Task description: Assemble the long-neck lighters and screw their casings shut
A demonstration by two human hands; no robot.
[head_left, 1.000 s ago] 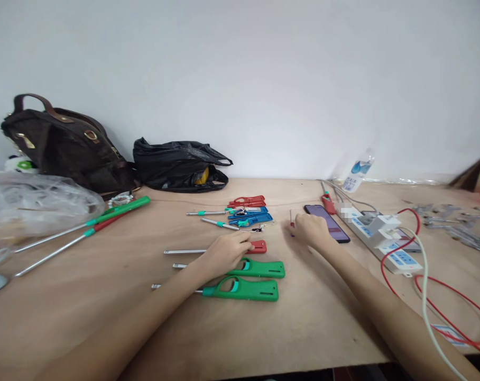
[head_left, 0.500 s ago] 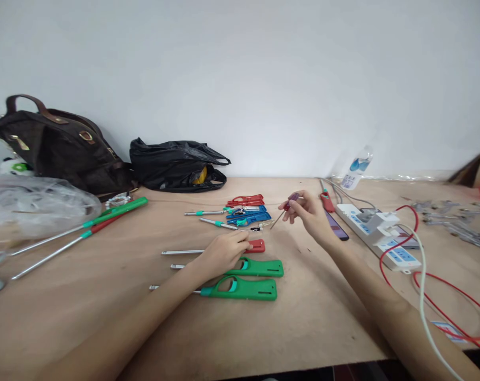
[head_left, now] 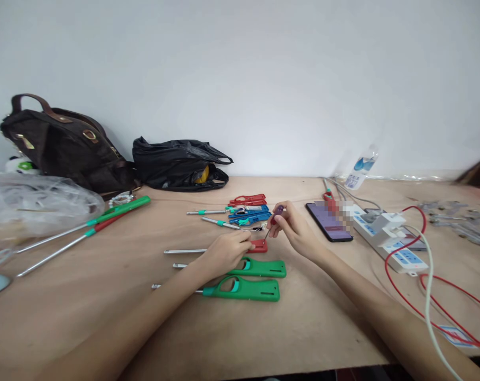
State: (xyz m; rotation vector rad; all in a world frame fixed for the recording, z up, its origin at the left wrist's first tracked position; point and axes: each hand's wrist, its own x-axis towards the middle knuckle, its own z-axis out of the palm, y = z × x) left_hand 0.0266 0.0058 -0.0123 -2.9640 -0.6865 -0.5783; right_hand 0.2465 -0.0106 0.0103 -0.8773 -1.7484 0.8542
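Note:
My left hand [head_left: 228, 253] is closed on the handle of a red lighter [head_left: 259, 245] lying on the table, its metal tube pointing left. A purple-handled screwdriver [head_left: 278, 212] is pinched in my right hand [head_left: 297, 230], its tip down at the red handle's right end. Nearer me lie a green lighter [head_left: 266, 268] and a second green lighter [head_left: 259, 290]. Beyond my hands are red casing parts [head_left: 248, 200], blue casing parts [head_left: 251, 216] and loose metal tubes [head_left: 214, 221].
Two long lighters [head_left: 117, 210], a clear plastic bag [head_left: 45, 206], a dark backpack [head_left: 77, 153] and a black bag [head_left: 172, 164] are left. To the right are a phone [head_left: 330, 225], power strip [head_left: 402, 256], cables, bottle [head_left: 361, 169] and metal parts [head_left: 462, 222].
My right hand has moved left and down with the screwdriver, bringing its tip to the red handle. More of the phone shows. My left hand stays on the red lighter.

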